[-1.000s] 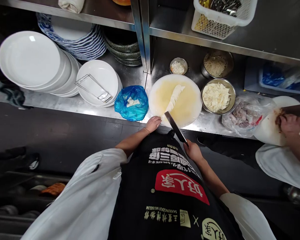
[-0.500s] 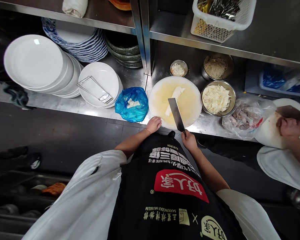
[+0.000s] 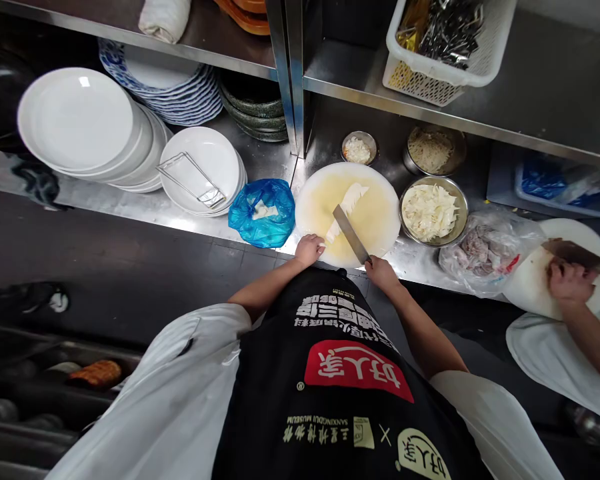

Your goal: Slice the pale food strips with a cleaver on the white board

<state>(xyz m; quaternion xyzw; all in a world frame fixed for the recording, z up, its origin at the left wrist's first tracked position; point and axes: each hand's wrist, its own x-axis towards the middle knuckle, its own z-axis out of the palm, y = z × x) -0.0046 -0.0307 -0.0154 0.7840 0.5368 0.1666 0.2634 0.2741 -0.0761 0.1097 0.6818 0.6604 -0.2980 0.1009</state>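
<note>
My right hand (image 3: 381, 273) grips the handle of a cleaver (image 3: 351, 233), its blade angled over the round white cutting board (image 3: 310, 189). A pale, thin-cut strip of food (image 3: 353, 198) lies on the board, running down beside the blade tip. At the board's near left edge is my left hand (image 3: 309, 249), its fingers curled together; a small whitish bit shows at the fingertips, too small to name. Right of the board stands a metal bowl of pale slices (image 3: 429, 212). To its left sits a blue plastic bag (image 3: 263, 230) with a white piece on top.
Stacked white plates (image 3: 75, 120) and a wire rack (image 3: 193, 180) stand at left. Behind the board are a small bowl (image 3: 359, 147) and a bowl of shreds (image 3: 433, 150). A bag of meat (image 3: 487, 247) lies at right, beside a co-worker's hand (image 3: 573, 280) and cleaver.
The cleaver blade has swung slightly left and lies lower over the board, by the strip's lower part. My left hand stays at the board's edge. The view has shifted a little.
</note>
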